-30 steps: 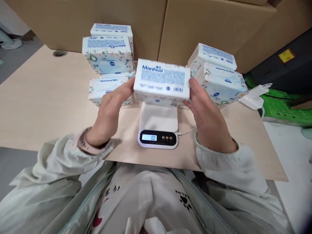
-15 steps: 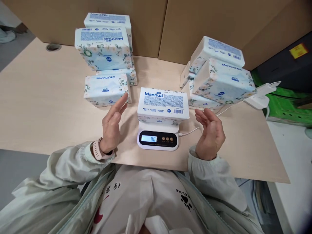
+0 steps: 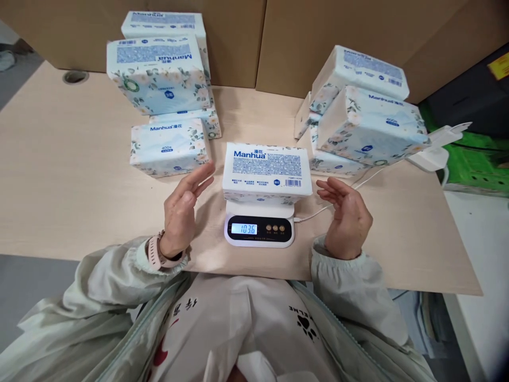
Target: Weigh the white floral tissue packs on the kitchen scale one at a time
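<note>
A white and blue tissue pack (image 3: 267, 170) rests on the white scale (image 3: 259, 231), whose lit display reads 103.6. On the left of the pack, my left hand (image 3: 183, 212) is raised with its fingers extended, holding nothing, nearest to the front left tissue pack (image 3: 169, 146). My right hand (image 3: 347, 216) stands to the right of the scale, palm inward, fingers slightly bent and apart from the pack, also holding nothing. Neither hand touches the pack on the scale.
Stacked tissue packs stand at the back left (image 3: 159, 74) and on the right (image 3: 374, 124). A white cable (image 3: 318, 214) runs from the scale to a power strip (image 3: 431, 154). Cardboard (image 3: 234, 42) lines the table's (image 3: 79, 175) back edge.
The display has gone from 0.0 to 103.6. Both hands stay open beside the pack, with only slight movement. The view has shifted slightly.
</note>
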Demonstrator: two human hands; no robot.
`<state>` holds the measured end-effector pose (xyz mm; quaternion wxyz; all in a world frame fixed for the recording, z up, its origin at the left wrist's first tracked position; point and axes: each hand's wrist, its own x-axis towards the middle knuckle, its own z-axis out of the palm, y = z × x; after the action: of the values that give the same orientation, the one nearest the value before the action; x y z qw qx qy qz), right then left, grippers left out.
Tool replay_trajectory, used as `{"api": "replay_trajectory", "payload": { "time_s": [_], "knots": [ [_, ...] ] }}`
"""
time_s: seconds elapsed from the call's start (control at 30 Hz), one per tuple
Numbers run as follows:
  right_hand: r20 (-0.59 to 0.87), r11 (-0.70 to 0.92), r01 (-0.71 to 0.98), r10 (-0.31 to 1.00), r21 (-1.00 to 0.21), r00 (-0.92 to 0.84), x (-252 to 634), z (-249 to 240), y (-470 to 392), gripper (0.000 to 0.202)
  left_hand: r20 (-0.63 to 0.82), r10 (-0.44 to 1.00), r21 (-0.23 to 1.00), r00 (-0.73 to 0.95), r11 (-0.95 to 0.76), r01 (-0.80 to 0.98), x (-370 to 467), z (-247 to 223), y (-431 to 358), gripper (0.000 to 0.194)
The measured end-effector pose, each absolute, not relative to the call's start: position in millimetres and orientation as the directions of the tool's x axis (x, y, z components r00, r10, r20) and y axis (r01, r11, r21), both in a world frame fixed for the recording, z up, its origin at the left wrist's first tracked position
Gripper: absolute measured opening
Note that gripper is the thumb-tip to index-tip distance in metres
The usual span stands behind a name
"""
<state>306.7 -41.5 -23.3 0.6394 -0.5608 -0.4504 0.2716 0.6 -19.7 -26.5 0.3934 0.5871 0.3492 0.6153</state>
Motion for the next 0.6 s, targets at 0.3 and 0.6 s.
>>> {"api": "replay_trajectory", "payload": {
  "time_s": [0.3, 0.6],
  "knots": [
    [0.303, 0.234, 0.212, 0.865, -0.949, 0.401, 307.7, -22.2, -42.7, 0.038, 0.444, 0.894, 0.895, 0.057, -0.441, -0.066, 2.9, -21.0, -22.8, 0.054],
    [0.285, 0.217, 0.208, 0.874, -0.954, 0.395, 307.1, -20.0, -45.0, 0.036, 0.453, 0.889, 0.891, 0.060, -0.449, -0.066, 2.5, -22.8, -21.5, 0.053]
  ]
}}
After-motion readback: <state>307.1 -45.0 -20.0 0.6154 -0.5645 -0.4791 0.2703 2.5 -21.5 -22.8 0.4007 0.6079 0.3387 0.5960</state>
